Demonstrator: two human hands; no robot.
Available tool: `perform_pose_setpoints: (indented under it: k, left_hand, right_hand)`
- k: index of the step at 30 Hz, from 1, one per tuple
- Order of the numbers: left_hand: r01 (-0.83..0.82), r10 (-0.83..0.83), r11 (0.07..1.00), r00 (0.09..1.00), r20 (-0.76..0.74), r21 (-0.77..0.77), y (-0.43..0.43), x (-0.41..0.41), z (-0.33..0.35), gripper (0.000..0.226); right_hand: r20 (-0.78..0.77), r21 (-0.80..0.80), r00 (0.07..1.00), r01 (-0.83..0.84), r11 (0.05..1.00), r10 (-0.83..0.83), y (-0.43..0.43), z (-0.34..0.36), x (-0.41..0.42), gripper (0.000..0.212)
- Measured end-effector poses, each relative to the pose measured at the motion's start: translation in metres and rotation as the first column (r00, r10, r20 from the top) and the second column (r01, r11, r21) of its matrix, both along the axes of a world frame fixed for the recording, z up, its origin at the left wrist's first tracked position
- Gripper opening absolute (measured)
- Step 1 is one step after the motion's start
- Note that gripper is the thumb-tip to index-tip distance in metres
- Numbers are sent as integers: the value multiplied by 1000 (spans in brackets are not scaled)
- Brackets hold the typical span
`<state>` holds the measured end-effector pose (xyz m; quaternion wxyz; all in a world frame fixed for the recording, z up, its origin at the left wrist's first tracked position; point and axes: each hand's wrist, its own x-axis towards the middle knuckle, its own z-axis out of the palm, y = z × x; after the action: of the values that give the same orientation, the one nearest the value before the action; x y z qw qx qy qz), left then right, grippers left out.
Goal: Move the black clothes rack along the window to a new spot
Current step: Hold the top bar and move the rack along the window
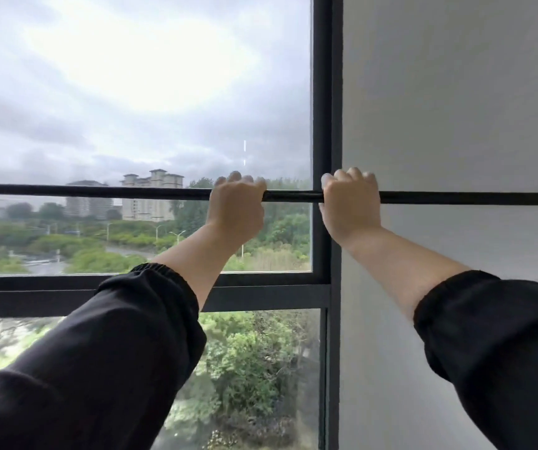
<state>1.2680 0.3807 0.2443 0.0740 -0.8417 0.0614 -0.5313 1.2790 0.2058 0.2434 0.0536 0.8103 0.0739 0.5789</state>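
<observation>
The black clothes rack shows only as its thin top bar (98, 191), running level across the whole view at hand height. My left hand (236, 206) is wrapped over the bar in front of the window glass. My right hand (350, 203) grips the same bar a little to the right, just past the window's dark upright frame. Both fists are closed around the bar, knuckles up, with black sleeves pushed back on the forearms. The rack's legs and base are out of view.
A large window (131, 92) with a dark frame (326, 92) fills the left and middle, trees and buildings outside. A plain grey wall (456, 92) takes up the right side behind the bar.
</observation>
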Motion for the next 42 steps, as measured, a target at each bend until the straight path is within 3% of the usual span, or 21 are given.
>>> perform_pose_setpoints:
  k: [4, 7, 11, 15, 23, 27, 30, 33, 38, 42]
  left_hand:
    - [-100, 101, 988, 995, 6, -120, 77, -23, -10, 42]
    - [-81, 82, 961, 997, -7, -265, 129, -37, -21, 54]
    - [-57, 42, 877, 998, -42, -477, 196, -56, -38, 74]
    - [-116, 64, 831, 992, -113, -543, 272, -77, -54, 80]
    - [-227, 173, 794, 974, -148, -564, 417, -93, -78, 71]
    - [-250, 222, 701, 967, -128, -668, 489, -91, -83, 73]
    - [-263, 212, 598, 963, -167, -758, 525, -92, -89, 80]
    - [-294, 213, 522, 954, -212, -800, 548, -89, -96, 81]
    - [-211, 341, 566, 940, -7, -797, 556, -88, -100, 70]
    - [-202, 122, 250, 977, -176, -947, 566, -98, -108, 70]
  right_hand:
    - [-19, -88, 988, -152, 985, 150, 75, 3, -24, 15]
    - [-67, -170, 981, -194, 966, 185, 125, 1, -31, 16]
    - [-116, -171, 962, -264, 949, 247, 197, 2, -40, 13]
    - [-175, -156, 935, -335, 929, 308, 283, 2, -45, 14]
    - [-227, -70, 870, -463, 884, 438, 452, 9, -54, 25]
    - [-226, -63, 842, -514, 855, 490, 526, 10, -67, 23]
    - [-131, -182, 905, -423, 888, 405, 555, 6, -74, 13]
    - [-113, -251, 936, -352, 902, 334, 568, 8, -82, 30]
    - [-39, -276, 904, -419, 865, 426, 580, 11, -74, 35]
    - [-42, -300, 877, -468, 831, 479, 559, 11, -69, 53]
